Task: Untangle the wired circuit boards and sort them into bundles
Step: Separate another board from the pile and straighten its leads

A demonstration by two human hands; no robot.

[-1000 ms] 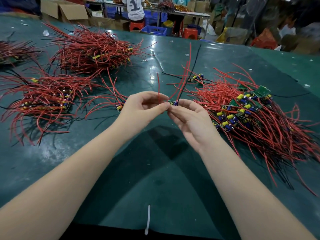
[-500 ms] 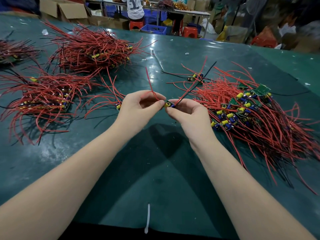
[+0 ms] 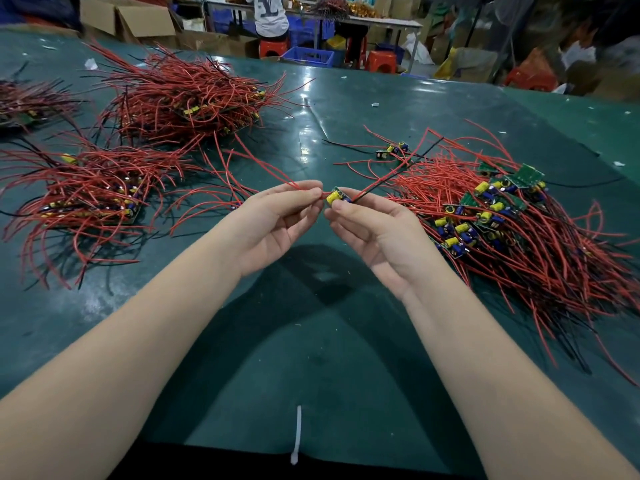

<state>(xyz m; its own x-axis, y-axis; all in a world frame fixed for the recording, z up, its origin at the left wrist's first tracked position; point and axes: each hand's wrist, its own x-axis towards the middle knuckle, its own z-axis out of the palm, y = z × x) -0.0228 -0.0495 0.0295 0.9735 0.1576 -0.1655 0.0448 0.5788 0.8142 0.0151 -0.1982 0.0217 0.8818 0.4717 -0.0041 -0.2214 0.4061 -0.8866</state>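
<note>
While spread flat on the dark green table top (image 3: 311,341), far left: a heap of red-wired circuit boards (image 3: 86,199), with a second, larger red-wired heap (image 3: 183,102) behind it. Mid-frame, raised above the table: left hand (image 3: 273,220), thumb and fingertips pinched on a thin red wire (image 3: 277,174) running off leftward. Just right of it, nearly touching: small green circuit board with a yellow capacitor (image 3: 335,196), pinched by the fingertips of the right hand (image 3: 377,233); red and black leads trailing up and right. Far right: tangled pile of red-wired boards with yellow and blue capacitors (image 3: 502,223). Near edge: white cable tie (image 3: 297,434).
</note>
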